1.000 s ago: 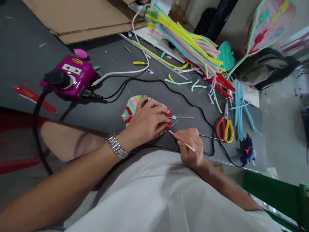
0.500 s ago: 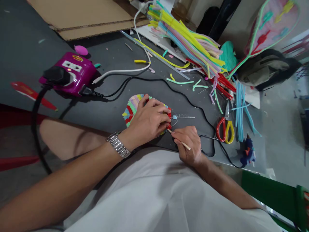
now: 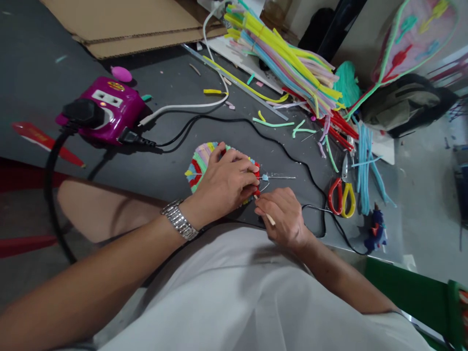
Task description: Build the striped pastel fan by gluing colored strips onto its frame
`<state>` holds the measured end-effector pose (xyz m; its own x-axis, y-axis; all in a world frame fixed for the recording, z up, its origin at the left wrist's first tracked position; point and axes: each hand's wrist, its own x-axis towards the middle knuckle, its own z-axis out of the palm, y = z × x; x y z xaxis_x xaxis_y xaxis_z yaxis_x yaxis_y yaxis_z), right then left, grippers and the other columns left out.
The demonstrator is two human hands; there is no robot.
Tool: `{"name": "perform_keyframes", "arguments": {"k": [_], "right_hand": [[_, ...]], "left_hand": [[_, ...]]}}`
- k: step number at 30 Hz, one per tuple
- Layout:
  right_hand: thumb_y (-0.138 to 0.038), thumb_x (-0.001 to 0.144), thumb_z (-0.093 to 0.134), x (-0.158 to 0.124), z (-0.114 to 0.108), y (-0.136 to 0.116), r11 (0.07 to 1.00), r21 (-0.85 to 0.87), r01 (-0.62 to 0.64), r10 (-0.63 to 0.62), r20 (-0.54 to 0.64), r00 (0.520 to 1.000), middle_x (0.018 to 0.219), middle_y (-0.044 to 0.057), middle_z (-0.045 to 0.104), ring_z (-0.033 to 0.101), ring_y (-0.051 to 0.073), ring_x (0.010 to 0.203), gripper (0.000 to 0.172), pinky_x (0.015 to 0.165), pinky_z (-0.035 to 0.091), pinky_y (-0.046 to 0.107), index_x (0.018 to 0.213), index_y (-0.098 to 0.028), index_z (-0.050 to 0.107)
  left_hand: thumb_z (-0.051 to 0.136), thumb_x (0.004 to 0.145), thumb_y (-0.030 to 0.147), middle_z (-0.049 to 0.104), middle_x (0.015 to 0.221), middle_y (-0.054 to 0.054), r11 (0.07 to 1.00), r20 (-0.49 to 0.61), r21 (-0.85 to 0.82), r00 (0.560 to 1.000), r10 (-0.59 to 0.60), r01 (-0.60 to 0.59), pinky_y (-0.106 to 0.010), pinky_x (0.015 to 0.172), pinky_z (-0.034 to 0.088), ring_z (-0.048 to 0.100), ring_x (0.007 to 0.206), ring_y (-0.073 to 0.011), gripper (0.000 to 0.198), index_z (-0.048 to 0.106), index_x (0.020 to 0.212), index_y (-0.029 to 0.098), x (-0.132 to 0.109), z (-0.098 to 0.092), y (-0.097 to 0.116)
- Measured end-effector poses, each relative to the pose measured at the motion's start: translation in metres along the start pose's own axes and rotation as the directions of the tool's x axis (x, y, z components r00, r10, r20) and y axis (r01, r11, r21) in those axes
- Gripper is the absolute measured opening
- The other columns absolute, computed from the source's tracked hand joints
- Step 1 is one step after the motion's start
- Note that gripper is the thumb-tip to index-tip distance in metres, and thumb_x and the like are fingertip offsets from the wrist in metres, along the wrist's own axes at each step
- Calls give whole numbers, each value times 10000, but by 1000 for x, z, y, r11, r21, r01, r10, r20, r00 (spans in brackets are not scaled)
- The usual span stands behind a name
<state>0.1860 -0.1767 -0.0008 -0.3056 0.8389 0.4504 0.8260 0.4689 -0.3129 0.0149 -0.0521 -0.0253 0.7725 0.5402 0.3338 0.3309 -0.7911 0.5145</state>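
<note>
both hands closed on a striped oval of soft coloured strips on a dark table.

the left hand clamped the oval from above, its fingers curled over the top and pressing down, with the red edge just beyond the fingertips and a thin metal wire running out past them. the right hand pinched a wooden stick, whose far end sat at the red edge; whether it touched, i could not tell. the oval looked light and flexible, probably prone to sliding, so its broad striped middle seemed the best place to hold it flat, clear of the wire. right of the fingers lay scissors with red and yellow handles.
</note>
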Motion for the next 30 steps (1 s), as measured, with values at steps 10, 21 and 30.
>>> {"name": "perform_keyframes", "arguments": {"k": [10,21,30], "right_hand": [[-268,1112,451,31,4,14,933,175,-314,301,102,948,720,-7,632,571,126,611,308,631,432,283,824,-227,553],[-195,1076,482,-29,-5,8,966,187,-178,209,-163,964,922,59,781,721,191,804,203,752,544,364,1110,-241,676],[-176,1067,506,-24,2,13,975,189,-114,144,-159,977,1016,56,816,776,187,898,205,848,530,383,1148,-245,682]], "left_hand": [[629,1016,323,795,1147,-21,999,-1,-28,1000,-19,19,-673,1217,268,610,1163,-286,172,776,949,265,0,1,0],[653,1005,321,800,1183,-18,998,-14,-58,1000,-11,10,-680,1226,258,622,1182,-285,175,806,928,289,0,1,-3],[636,964,286,797,1210,-26,998,3,-57,1000,-17,18,-708,1233,260,611,1219,-306,195,829,977,303,0,-3,1]]}}
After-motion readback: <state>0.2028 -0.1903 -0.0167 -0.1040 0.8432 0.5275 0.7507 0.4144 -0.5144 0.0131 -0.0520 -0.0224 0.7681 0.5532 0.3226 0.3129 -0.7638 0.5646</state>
